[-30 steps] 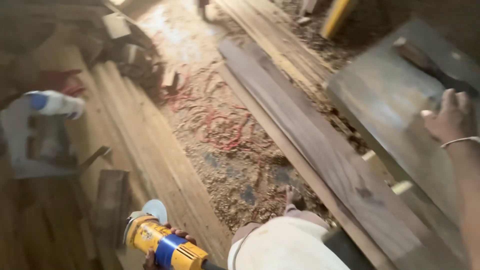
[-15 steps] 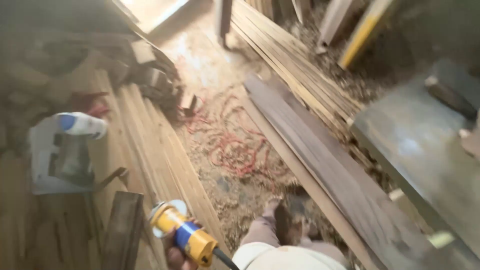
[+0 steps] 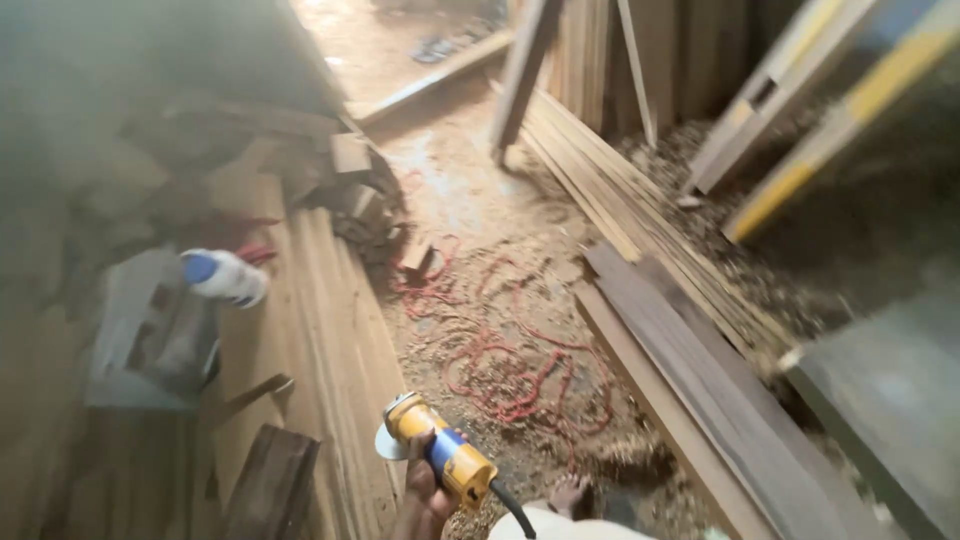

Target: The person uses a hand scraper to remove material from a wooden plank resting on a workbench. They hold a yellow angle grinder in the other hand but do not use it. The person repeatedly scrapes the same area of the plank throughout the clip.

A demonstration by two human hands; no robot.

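Observation:
My left hand (image 3: pixel 422 497) grips a yellow and blue angle grinder (image 3: pixel 443 457) at the bottom middle, its pale disc (image 3: pixel 386 441) pointing up and left over a stack of light planks (image 3: pixel 330 330). A black cable leaves the grinder's rear end. My right hand is out of view. My bare foot (image 3: pixel 570 492) shows on the sawdust just right of the grinder.
Red cord (image 3: pixel 510 370) lies tangled on the sawdust floor. Dark boards (image 3: pixel 700 390) run along the right, beside a grey panel (image 3: pixel 890 420). A white and blue bottle (image 3: pixel 222 276) rests on a grey machine (image 3: pixel 150 340) at left. Boards lean at the far wall.
The view has tilted up and swung, showing more of the far floor. My right hand, earlier on the grey panel, has left the view. The grinder stays in my left hand.

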